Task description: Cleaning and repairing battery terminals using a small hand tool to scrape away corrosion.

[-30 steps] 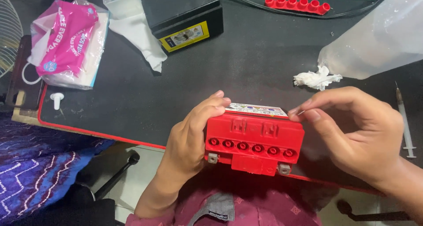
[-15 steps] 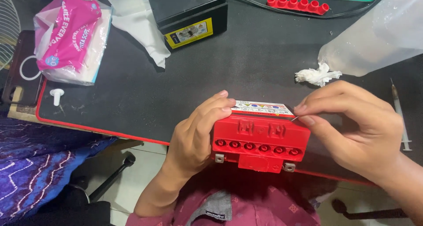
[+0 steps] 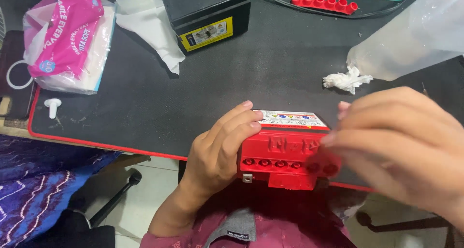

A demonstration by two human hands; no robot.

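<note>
Left hand (image 3: 220, 149) grips the red battery (image 3: 285, 154) at the mat's (image 3: 145, 113) near edge, holes facing the person. Right hand (image 3: 401, 151), blurred, crosses its right end; grip cannot be told. Good practice: hold the battery steady and level.

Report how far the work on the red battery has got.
Done: the red battery shows a row of open filler holes; a red cap strip lies apart on the mat. In hand: left hand grips the battery; blurred right hand is over its right end. Left: holes not yet capped.
</note>
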